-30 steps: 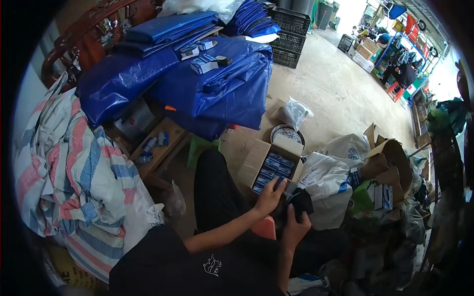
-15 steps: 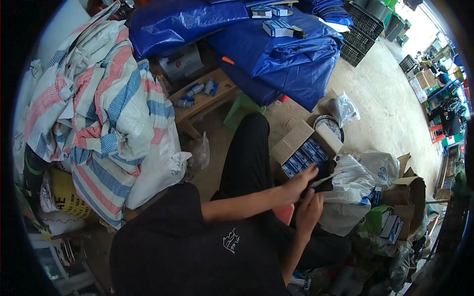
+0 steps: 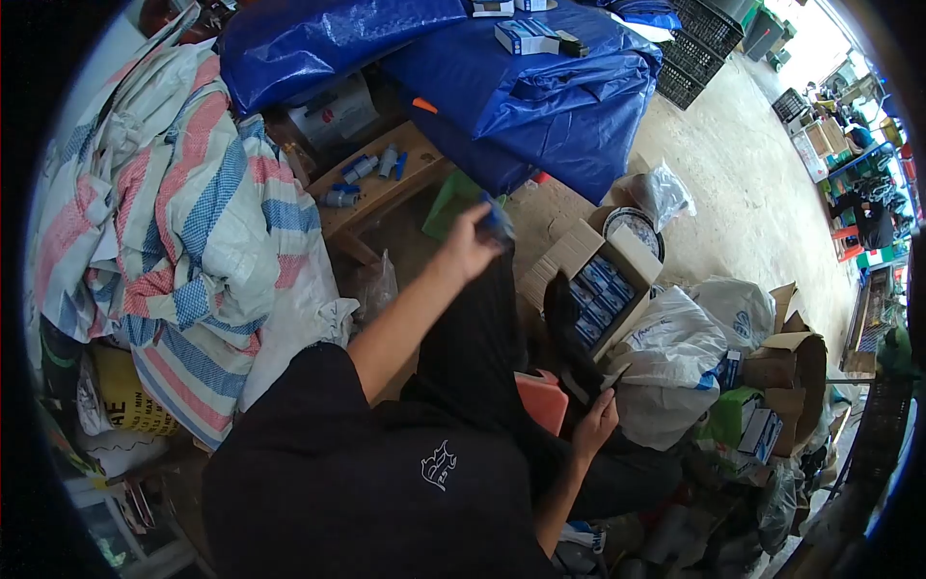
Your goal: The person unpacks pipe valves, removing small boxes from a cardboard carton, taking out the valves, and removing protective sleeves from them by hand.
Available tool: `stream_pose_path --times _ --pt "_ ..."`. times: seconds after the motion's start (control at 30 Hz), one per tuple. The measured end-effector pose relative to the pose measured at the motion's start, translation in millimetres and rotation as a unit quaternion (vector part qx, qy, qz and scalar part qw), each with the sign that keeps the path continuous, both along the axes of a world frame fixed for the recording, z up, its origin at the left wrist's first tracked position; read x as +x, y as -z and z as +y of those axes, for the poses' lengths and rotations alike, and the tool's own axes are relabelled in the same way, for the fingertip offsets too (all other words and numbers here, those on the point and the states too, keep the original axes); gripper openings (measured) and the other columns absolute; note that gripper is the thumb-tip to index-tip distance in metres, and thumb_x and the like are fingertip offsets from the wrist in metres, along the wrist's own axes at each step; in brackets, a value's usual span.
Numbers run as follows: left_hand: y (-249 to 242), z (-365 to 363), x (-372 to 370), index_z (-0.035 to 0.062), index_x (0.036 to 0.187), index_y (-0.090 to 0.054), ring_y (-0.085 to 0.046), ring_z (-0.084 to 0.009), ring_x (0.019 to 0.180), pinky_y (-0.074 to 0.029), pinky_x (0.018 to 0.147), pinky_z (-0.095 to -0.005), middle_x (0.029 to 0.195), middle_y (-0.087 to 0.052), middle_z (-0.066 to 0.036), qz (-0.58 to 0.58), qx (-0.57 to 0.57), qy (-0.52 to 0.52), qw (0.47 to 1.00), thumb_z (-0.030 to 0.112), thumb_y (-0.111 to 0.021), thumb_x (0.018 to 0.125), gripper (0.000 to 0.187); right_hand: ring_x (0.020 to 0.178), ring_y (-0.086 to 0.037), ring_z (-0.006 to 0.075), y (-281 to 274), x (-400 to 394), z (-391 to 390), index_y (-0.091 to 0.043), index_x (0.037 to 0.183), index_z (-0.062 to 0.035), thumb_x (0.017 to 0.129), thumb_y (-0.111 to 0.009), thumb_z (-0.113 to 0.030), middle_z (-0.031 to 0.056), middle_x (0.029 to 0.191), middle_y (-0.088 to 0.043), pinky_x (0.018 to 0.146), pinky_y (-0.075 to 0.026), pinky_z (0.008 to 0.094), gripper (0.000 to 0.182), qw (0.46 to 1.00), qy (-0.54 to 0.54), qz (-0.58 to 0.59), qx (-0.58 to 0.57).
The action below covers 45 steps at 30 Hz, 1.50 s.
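My left hand [image 3: 468, 249] is raised over my bent knee, fingers closed around a small grey and blue pipe valve [image 3: 496, 228] that is blurred by motion. Lower right, my right hand [image 3: 598, 420] pinches the pale edge of a long black piece [image 3: 576, 352]; what kind of thing this is I cannot tell. The piece reaches up over the near side of an open cardboard box [image 3: 625, 340] filled with blue and white small boxes [image 3: 600, 297]. Several similar grey valves with blue handles [image 3: 363, 168] lie on a wooden bench [image 3: 420, 145].
A blue tarpaulin [image 3: 569, 116] covers a stack ahead, with small boxes [image 3: 527, 37] on top. Striped woven sacks [image 3: 203, 212] are heaped at left. White plastic bags [image 3: 670, 352] and a torn carton [image 3: 791, 386] stand at right. Something red [image 3: 542, 401] shows beside my leg.
My left hand has left the right one and swung up and left, carrying the valve. The black piece now hangs left of its former spot, with my right hand still at its lower end.
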State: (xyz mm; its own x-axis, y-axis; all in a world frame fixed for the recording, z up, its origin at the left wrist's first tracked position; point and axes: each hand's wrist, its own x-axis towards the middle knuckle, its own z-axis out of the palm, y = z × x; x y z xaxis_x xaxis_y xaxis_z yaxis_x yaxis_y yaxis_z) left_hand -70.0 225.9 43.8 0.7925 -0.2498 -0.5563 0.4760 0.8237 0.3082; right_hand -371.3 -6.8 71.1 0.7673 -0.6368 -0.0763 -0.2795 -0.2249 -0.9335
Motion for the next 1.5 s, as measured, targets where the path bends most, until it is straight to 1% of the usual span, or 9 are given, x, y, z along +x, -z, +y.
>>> stream_pose_path --times 0.1,0.23,0.37,0.67,0.9,1.1,1.27,1.47,1.5 --pt "26 55 64 0.0025 0.121 -0.054 -0.055 -0.0345 0.110 -0.047 0.098 -0.0562 0.119 -0.055 -0.019 -0.010 0.049 -0.056 0.997 0.022 -0.068 0.090 0.039 0.077 -0.059 0.0169 26 -12 -13 -0.062 0.100 0.0098 0.108 -0.041 -0.030 0.0125 0.086 -0.068 0.068 -0.046 0.0333 0.046 0.999 0.028 0.019 0.011" --pt "61 106 142 0.0065 0.128 -0.058 -0.057 -0.0281 0.115 -0.046 0.098 -0.0497 0.123 -0.061 -0.012 0.052 0.350 -0.032 0.935 0.036 -0.075 0.083 0.056 0.073 -0.053 0.0140 21 -8 -14 -0.061 0.093 0.0076 0.108 -0.042 -0.031 0.0082 0.079 -0.062 0.066 -0.043 0.0327 0.045 0.999 0.022 0.040 0.021" --pt "66 124 159 0.0058 0.102 -0.075 -0.070 -0.0288 0.092 -0.053 0.088 -0.0377 0.100 -0.074 -0.014 -0.090 0.756 0.082 0.643 0.030 -0.075 0.078 0.034 0.070 -0.050 0.0133 37 -6 -13 -0.058 0.087 0.0067 0.108 -0.042 -0.030 0.0064 0.074 -0.059 0.063 -0.041 0.0329 0.045 0.993 -0.028 0.110 -0.024" --pt "100 114 215 0.0103 0.132 -0.058 -0.035 -0.0403 0.139 -0.037 0.106 -0.0624 0.145 -0.047 -0.016 -0.055 0.870 0.170 0.460 0.033 -0.068 0.088 0.050 0.068 -0.052 0.0157 39 -1 -3 -0.059 0.091 0.0061 0.106 -0.045 -0.026 0.0135 0.072 -0.059 0.062 -0.043 0.0354 0.038 0.985 -0.073 0.156 -0.024" --pt "133 142 241 0.0158 0.133 -0.056 -0.055 -0.0319 0.125 -0.031 0.103 -0.0656 0.129 -0.062 -0.014 -0.141 0.926 0.192 0.292 0.052 -0.070 0.083 0.063 0.068 -0.060 0.0346 47 2 -8 -0.058 0.090 0.0060 0.103 -0.049 -0.023 0.0243 0.077 -0.060 0.064 -0.045 0.0400 0.033 0.980 -0.053 0.178 -0.072" --pt "105 132 234 0.0159 0.152 -0.033 -0.033 -0.0318 0.144 -0.023 0.108 -0.0738 0.159 -0.029 -0.012 -0.142 0.942 0.223 0.206 0.050 -0.070 0.084 0.084 0.075 -0.065 0.0376 43 5 -6 -0.060 0.096 0.0055 0.101 -0.054 -0.023 0.0259 0.083 -0.062 0.066 -0.047 0.0397 0.030 0.980 -0.015 0.195 -0.042" --pt "82 97 197 0.0109 0.148 -0.034 -0.034 -0.0372 0.142 -0.027 0.109 -0.0681 0.155 -0.032 -0.017 -0.175 0.905 0.180 0.344 0.020 -0.066 0.089 0.068 0.084 -0.069 0.0282 55 4 -8 -0.059 0.120 0.0088 0.100 -0.057 -0.025 0.0228 0.095 -0.070 0.075 -0.051 0.0361 0.039 0.990 0.061 0.117 -0.059" --pt "79 32 128 0.0019 0.129 -0.048 -0.047 -0.0368 0.129 -0.038 0.105 -0.0517 0.139 -0.047 -0.020 -0.369 0.861 -0.036 0.347 0.012 -0.058 0.090 0.042 0.107 -0.062 0.0159 69 -1 -14 -0.052 0.130 0.0141 0.102 -0.056 -0.027 0.0169 0.110 -0.068 0.091 -0.049 0.0284 0.050 0.991 0.101 0.020 0.088" --pt "56 12 102 0.0012 0.122 -0.052 -0.051 -0.0353 0.122 -0.041 0.102 -0.0472 0.131 -0.051 -0.020 -0.407 0.814 -0.010 0.415 0.013 -0.057 0.092 0.033 0.114 -0.059 0.0164 67 -1 -16 -0.047 0.136 0.0129 0.104 -0.053 -0.025 0.0154 0.124 -0.063 0.097 -0.047 0.0266 0.050 0.978 0.108 0.013 0.178"
